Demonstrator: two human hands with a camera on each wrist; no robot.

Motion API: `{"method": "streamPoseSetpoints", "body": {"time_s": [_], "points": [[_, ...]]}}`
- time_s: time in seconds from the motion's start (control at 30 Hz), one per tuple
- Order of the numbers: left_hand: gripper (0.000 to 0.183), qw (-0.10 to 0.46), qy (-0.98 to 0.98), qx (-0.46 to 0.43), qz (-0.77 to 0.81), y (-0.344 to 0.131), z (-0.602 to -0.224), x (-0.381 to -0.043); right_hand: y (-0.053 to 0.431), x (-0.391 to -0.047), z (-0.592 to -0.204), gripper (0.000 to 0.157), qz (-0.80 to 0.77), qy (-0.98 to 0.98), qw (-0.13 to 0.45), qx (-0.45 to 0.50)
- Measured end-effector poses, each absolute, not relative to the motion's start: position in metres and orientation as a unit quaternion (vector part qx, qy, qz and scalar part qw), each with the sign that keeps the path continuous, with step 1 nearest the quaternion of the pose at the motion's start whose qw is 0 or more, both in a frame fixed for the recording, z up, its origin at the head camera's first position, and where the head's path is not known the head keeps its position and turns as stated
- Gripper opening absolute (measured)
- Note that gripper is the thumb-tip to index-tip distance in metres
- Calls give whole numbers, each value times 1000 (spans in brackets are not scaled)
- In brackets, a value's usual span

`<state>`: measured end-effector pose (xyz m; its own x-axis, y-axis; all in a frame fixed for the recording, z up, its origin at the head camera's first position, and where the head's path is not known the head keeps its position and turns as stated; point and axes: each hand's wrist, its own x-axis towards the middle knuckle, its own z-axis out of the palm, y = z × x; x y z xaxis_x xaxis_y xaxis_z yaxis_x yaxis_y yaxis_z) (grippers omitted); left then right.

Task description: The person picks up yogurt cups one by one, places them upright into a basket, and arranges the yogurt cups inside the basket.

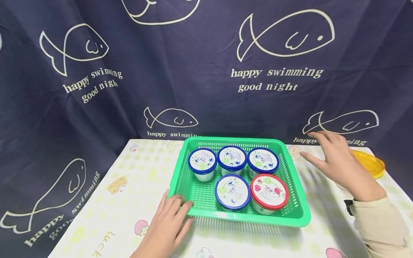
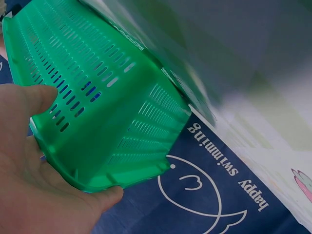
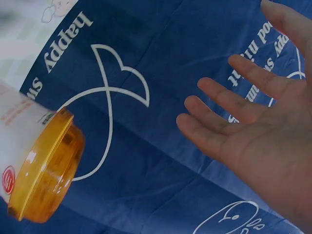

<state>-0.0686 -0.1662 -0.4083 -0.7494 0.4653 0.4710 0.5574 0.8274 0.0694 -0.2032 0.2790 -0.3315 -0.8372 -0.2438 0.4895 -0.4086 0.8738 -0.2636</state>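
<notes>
A green plastic basket with slotted walls stands on the table. My left hand grips its near left corner, thumb outside the wall and fingers over the rim, as the left wrist view also shows. Inside are several cups with blue lids, printed with blueberries; three line the back and one stands in front. Beside that front one is a cup with a red lid, printed with strawberries. My right hand hovers right of the basket, fingers spread and holding nothing; its palm shows bare in the right wrist view.
At the far right, partly behind the right forearm, stands a white tub with an orange-yellow translucent lid. A patterned tablecloth covers the table. Close behind the table hangs a dark blue curtain with fish drawings and lettering.
</notes>
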Motion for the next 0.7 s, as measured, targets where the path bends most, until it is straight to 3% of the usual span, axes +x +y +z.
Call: {"method": "streamPoseSetpoints", "body": {"time_s": [0.7], "points": [[33,220,-933,-271,-92,-167,-410,-68,313,-210,-334,61,175,-953,222,113]]}}
